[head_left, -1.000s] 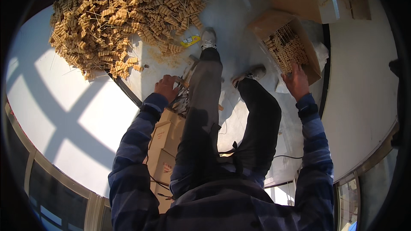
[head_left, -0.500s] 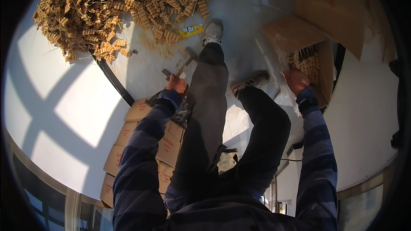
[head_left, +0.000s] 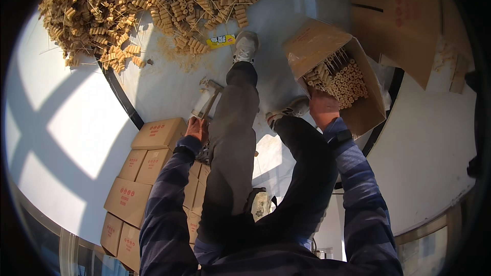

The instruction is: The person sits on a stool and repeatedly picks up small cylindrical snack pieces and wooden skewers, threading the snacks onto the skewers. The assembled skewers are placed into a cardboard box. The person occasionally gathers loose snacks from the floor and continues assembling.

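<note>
Drawing the left hand [head_left: 197, 129] down toward the stacked boxes [head_left: 128, 199] since the earlier frame, shifting the right hand [head_left: 325, 110] leftward, and having the open carton [head_left: 365, 110] sitting farther left too, showing more of its inside. Facing, beyond those boxes, a loose heap of skewered snacks [head_left: 169, 0]. Clamping the left fingers, as far as the blur shows, round the lower end of a bar-shaped tool [head_left: 210, 102]. Leaving a yellow packet [head_left: 221, 41] lying beside the shoe [head_left: 246, 48]. Placing the right hand at the carton's near left side, hiding its fingertips, so not telling whether gripping or merely pressing. Seeing packed snacks [head_left: 349, 84] lying inside that carton, many ring ends facing the body. Probably handling brittle pieces, so best steadying the carton by its wall, pressing lightly, keeping rows even, and holding the tool clear.
</note>
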Motion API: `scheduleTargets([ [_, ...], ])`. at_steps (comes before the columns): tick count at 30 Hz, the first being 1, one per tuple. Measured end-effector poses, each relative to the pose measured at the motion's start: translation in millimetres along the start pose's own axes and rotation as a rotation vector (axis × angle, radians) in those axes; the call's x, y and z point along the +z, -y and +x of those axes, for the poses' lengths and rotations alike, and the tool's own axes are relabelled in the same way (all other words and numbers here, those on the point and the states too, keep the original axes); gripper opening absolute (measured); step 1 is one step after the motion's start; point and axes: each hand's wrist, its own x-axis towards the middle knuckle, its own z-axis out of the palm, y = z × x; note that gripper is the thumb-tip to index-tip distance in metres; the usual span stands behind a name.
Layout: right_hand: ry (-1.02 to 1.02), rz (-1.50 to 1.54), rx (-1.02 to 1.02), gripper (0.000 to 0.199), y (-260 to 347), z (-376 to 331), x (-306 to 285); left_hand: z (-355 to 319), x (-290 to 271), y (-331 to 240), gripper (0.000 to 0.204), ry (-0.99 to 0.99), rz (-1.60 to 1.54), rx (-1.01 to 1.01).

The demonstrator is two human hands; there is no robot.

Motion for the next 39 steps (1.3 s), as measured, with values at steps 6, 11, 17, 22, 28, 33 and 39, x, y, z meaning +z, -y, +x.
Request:
scheduleTargets([
  [6,0.019,0.015,-0.077,0.024,61.6,35.3,-14.8,10.7,-27.9,4.8,0.041,0.152,0.124,0.153],
  [11,-0.009,0.022,-0.146,0.02,84.7,42.1,-13.9,-2.2,-62.7,5.5,0.041,0.222,0.049,0.146],
  [17,0.09,0.069,-0.147,0.034,82.8,37.9,-17.6,68.4,-149.7,-42.0,0.041,0.354,0.225,0.185],
  [22,-0.062,0.085,-0.17,0.023,83.4,36.2,-14.9,159.3,-207.6,-74.5,0.041,0.302,0.529,0.199],
  [28,-0.064,0.144,-0.194,0.014,86.7,25.7,1.9,181.4,-248.8,-79.6,0.041,0.263,0.719,0.168],
  [33,-0.213,0.17,-0.092,0.012,94.0,22.5,14.2,192.6,-257.2,-86.8,0.041,0.228,0.774,0.192],
  [39,-0.341,0.108,-0.028,0.013,103.7,16.3,19.9,129.1,-223.5,-48.0,0.041,0.304,0.67,0.244],
])
